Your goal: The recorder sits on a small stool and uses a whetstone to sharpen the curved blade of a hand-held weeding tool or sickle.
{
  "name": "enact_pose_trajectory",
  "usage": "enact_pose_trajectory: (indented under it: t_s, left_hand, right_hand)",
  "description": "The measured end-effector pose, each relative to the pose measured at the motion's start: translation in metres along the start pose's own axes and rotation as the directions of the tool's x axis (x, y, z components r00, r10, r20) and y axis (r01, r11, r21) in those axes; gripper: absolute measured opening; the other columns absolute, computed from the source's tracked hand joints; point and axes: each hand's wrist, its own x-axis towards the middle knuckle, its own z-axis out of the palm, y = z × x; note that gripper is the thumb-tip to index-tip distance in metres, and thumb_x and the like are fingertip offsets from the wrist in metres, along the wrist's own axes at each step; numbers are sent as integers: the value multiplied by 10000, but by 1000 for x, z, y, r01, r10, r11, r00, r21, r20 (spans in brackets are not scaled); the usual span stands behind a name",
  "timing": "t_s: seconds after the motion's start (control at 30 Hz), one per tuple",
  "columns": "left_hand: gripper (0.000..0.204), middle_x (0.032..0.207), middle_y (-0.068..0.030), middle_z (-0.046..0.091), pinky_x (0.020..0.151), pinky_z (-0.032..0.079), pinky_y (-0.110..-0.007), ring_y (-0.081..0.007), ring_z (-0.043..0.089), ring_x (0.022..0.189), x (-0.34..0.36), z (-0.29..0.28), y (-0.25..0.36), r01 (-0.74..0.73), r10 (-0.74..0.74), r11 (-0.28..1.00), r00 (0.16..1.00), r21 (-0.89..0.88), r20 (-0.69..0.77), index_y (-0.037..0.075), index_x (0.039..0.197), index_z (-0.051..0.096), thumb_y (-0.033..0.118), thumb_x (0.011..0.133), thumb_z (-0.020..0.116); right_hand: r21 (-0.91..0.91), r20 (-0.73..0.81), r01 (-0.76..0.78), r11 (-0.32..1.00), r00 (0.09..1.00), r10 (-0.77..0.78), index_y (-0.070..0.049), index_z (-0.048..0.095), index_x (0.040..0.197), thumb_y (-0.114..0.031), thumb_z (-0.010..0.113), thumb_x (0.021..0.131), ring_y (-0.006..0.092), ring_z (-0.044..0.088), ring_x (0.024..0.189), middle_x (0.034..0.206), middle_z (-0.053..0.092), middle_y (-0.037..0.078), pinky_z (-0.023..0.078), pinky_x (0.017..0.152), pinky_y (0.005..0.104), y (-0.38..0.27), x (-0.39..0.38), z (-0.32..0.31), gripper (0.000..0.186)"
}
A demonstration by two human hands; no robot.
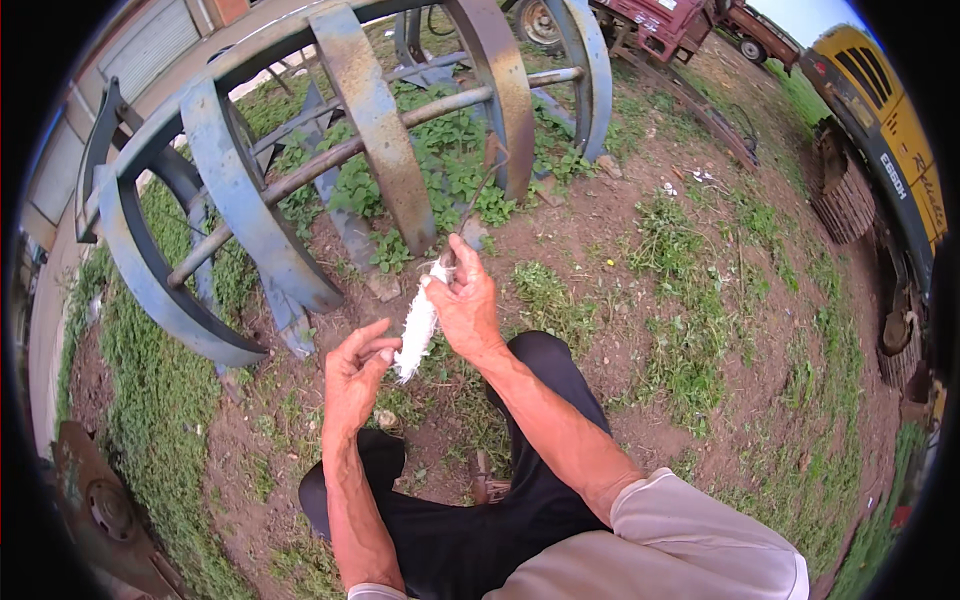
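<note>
My right hand [467,305] is closed around the upper end of a white shaggy roller [418,335], which looks like a paint roller sleeve. A thin bent rod [478,195] runs up and away from that hand. My left hand [355,372] is beside the roller's lower end, fingers bent and apart. Whether its fingertips touch the fibres, I cannot tell. Both hands are above my knees, in front of a curved blue-grey metal frame [375,130] with rust patches.
The metal frame stands on weedy ground [640,340] at the far left and middle. A yellow excavator [890,110] with a rusty track [845,190] is at right. Back there is a dark red trailer [660,30]. A rusty metal part [105,505] lies at lower left.
</note>
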Motion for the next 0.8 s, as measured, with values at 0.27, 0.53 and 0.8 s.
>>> enact_pose_trajectory:
  t_s: [0.27, 0.53, 0.8]
  left_hand:
    - [592, 886, -144, 699, 690, 517, -317, -158, 647, 786, -6, 1, 12, 172, -172, 985, 981, 8, 87, -67, 1200, 594, 306, 789, 801]
    - [390, 889, -57, 678, 688, 485, -281, -89, 590, 792, -8, 13, -2, 161, -127, 979, 963, -125, 239, -15, 1129, 619, 162, 820, 779]
    - [334, 948, -74, 682, 719, 501, -303, -115, 613, 844, -12, 14, -5, 161, -134, 983, 958, -88, 253, -21, 1109, 607, 75, 820, 745]
  right_hand:
    - [-69, 146, -129, 989, 980, 138, 27, 259, 1476, 58, 632, 825, 148, 622, 852, 1015, 627, 143, 519, 686, 268, -15, -13, 20, 751]
    - [-4, 219, -137, 991, 966, 135, 21, 278, 1467, 27, 698, 823, 170, 633, 896, 1052, 630, 153, 534, 764, 282, -4, -20, 25, 769]
    - [274, 322, -461, 844, 871, 371, -12, 451, 1292, -184, 627, 923, 242, 678, 816, 999, 658, 159, 551, 709, 344, -6, -13, 12, 443]
